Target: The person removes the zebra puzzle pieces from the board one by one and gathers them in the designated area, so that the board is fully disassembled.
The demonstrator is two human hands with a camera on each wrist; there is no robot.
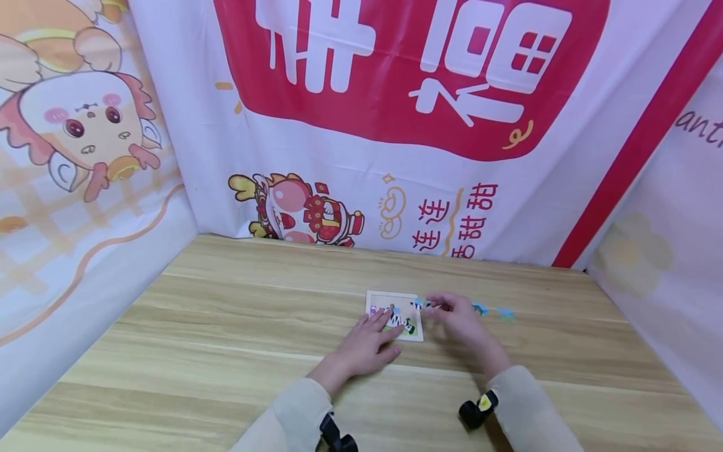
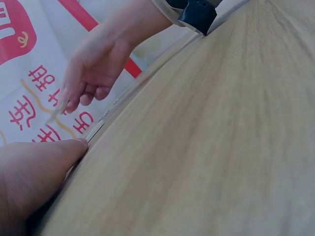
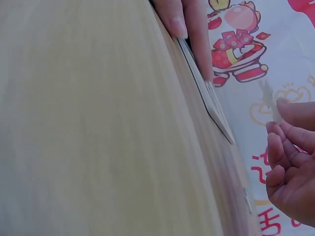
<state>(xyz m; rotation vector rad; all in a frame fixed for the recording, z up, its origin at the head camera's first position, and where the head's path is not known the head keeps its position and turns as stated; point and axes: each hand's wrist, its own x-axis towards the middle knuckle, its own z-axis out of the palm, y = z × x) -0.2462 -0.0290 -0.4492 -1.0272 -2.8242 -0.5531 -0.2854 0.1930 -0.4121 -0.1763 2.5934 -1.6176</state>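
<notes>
A small jigsaw puzzle board [image 1: 395, 294] with a pale frame and a zebra picture lies on the table. My left hand [image 1: 364, 348] rests on its left part with fingers spread, covering some of the picture. Just off the board's right edge, my right hand [image 1: 460, 320] pinches a puzzle piece [image 3: 269, 101] between thumb and fingers. In the right wrist view that piece is held up above the level of the board. From the left wrist, the piece [image 2: 57, 114] appears thin and edge-on in the right hand's fingertips.
Loose puzzle pieces lie right of the board, including a blue-green one [image 1: 505, 313] and another partly behind the right hand. The wooden table [image 1: 226, 326] meets a printed white and red cloth [image 1: 361, 150] at its back edge. Cloth also hangs at both sides.
</notes>
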